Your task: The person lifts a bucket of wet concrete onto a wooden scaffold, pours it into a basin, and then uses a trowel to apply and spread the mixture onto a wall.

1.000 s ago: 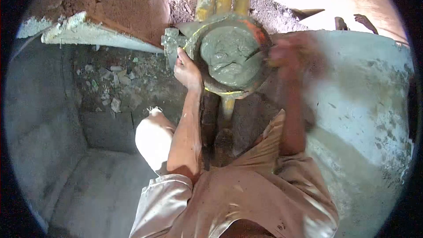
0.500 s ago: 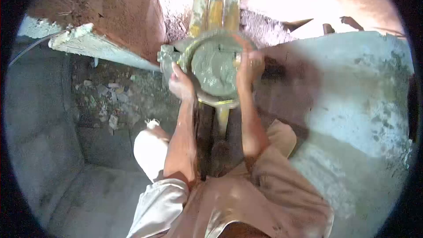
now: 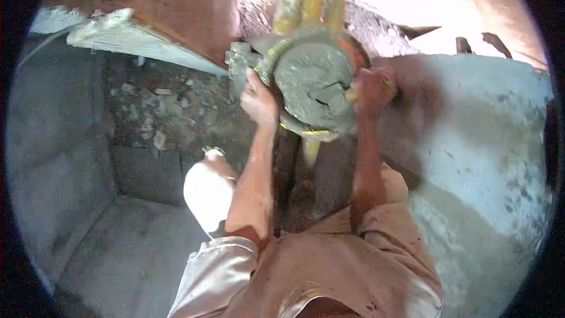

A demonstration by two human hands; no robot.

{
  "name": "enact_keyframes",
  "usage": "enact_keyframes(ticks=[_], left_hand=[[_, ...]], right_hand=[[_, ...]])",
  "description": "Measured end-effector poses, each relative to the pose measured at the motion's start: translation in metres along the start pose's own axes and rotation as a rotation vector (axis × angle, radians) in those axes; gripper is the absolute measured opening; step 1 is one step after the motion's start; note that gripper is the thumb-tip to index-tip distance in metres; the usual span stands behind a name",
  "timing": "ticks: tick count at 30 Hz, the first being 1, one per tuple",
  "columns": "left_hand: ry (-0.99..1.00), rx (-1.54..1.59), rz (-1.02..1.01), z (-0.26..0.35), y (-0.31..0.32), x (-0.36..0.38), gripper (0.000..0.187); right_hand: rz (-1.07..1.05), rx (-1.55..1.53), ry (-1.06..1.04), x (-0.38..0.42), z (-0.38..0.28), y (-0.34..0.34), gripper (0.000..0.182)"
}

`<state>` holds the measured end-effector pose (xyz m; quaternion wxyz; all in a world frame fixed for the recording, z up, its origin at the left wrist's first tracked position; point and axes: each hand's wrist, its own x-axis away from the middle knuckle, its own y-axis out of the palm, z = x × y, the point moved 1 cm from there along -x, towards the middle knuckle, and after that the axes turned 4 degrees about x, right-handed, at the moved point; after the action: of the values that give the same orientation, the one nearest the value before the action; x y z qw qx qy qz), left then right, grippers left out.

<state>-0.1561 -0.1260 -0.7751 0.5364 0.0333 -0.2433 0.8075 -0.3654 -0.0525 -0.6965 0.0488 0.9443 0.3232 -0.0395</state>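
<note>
While full of grey mix (image 3: 309, 79), pan (image 3: 357, 53) in left grip (image 3: 259, 103), yellow handle (image 3: 352, 95) in right grip (image 3: 376, 88).

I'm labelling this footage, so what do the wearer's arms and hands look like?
The left hand and right hand are ungloved, no wristband visible. Short, loose sleeves, cream to tan, leave the forearms bare; pale smears mark the left one.

Bunch of rubble (image 3: 160, 112) scattered down on the left, pale grey-blue slab (image 3: 471, 141) over on the right, its face all blotchy with dark spots.
</note>
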Motion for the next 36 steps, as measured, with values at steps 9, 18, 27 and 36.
enact_keyframes(ticks=[9, 18, 27, 36], left_hand=[[-0.029, -0.127, -0.042, 0.006, -0.007, -0.002, 0.064], [-0.029, -0.235, -0.028, 0.001, -0.009, -0.001, 0.059], [-0.100, -0.153, -0.072, 0.015, -0.015, 0.003, 0.061], [-0.145, -0.140, -0.128, 0.010, -0.012, -0.002, 0.063]], right_hand=[[-0.106, -0.161, 0.031, -0.063, 0.119, 0.027, 0.024], [-0.911, 0.379, -0.308, 0.061, -0.041, 0.055, 0.018], [-0.410, 0.684, -0.417, -0.034, 0.051, -0.018, 0.011], [-0.125, 1.152, -0.590, -0.060, 0.065, 0.038, 0.020]])
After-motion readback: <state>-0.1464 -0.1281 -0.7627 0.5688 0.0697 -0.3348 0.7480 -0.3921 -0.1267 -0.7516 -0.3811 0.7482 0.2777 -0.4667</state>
